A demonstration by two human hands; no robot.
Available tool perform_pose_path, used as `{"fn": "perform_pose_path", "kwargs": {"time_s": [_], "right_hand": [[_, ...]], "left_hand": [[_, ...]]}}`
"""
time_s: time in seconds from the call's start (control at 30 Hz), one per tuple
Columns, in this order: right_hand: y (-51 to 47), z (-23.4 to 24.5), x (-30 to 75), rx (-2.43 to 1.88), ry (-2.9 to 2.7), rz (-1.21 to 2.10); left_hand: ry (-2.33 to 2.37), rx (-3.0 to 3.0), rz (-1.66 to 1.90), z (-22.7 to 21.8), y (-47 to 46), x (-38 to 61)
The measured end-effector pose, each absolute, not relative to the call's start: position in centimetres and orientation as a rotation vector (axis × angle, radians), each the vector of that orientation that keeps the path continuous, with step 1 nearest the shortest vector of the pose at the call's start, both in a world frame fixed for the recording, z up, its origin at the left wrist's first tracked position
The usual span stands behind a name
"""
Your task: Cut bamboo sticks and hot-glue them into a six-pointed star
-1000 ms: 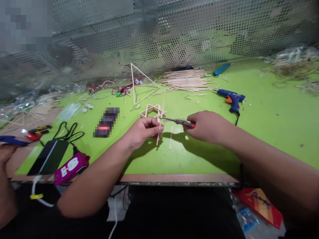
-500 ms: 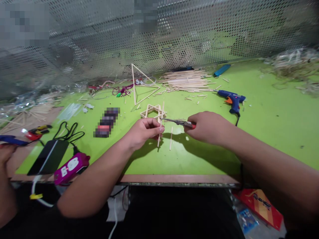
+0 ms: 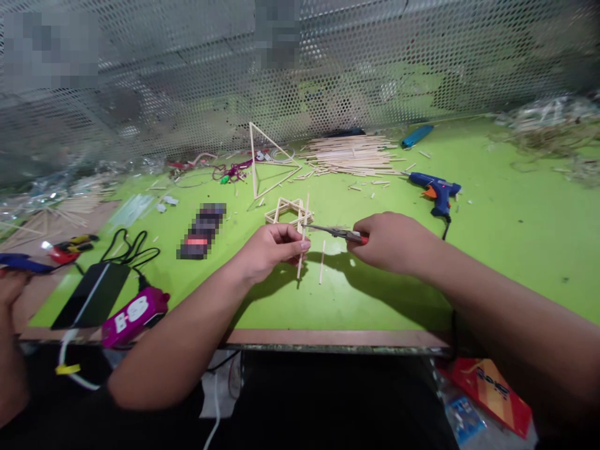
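Observation:
Between thumb and fingers, my left hand (image 3: 274,250) pinches a thin wooden stick (image 3: 306,212) that stands nearly upright. My right hand (image 3: 387,240) is closed around the red handle of a pair of long-nosed pliers (image 3: 344,233). The pliers' tip meets the stick just above my left thumb; whether the jaws are closed cannot be made out. Just behind my left hand lies a star-shaped frame of glued sticks (image 3: 281,209), partly hidden by the hand. A short cut stick (image 3: 322,262) rests on the green table (image 3: 375,306) between my hands.
A large stick triangle (image 3: 254,162) and a pile of sticks (image 3: 351,153) lie farther back. On the right is a blue glue gun (image 3: 435,187). A blurred-out phone (image 3: 202,231), a purple power strip (image 3: 135,315) and another person's hand (image 3: 12,287) are at left.
Almost nothing differs. The whole view has shifted very slightly, while both hands, the stick and the pliers keep the same positions relative to each other.

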State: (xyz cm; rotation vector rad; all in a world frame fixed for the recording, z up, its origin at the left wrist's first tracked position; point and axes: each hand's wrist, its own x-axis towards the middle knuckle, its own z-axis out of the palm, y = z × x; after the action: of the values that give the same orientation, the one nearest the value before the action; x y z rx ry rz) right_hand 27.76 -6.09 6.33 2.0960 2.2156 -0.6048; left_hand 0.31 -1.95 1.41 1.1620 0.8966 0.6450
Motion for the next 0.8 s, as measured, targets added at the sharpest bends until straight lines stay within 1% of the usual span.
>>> {"fn": "perform_pose_path", "kwargs": {"time_s": [0.27, 0.57, 0.8], "right_hand": [[-6.0, 5.6, 28.1, 2.062, 2.310, -0.665], [-5.8, 5.3, 28.7, 1.977, 2.341, -0.915], [-5.6, 5.5, 28.6, 1.963, 2.303, -0.977]], "left_hand": [[0.908, 1.170, 0.666, 1.4, -1.8, 0.3], [0.892, 1.178, 0.658, 1.2, -1.6, 0.1], [0.878, 1.189, 0.657, 1.2, -1.6, 0.0]]}}
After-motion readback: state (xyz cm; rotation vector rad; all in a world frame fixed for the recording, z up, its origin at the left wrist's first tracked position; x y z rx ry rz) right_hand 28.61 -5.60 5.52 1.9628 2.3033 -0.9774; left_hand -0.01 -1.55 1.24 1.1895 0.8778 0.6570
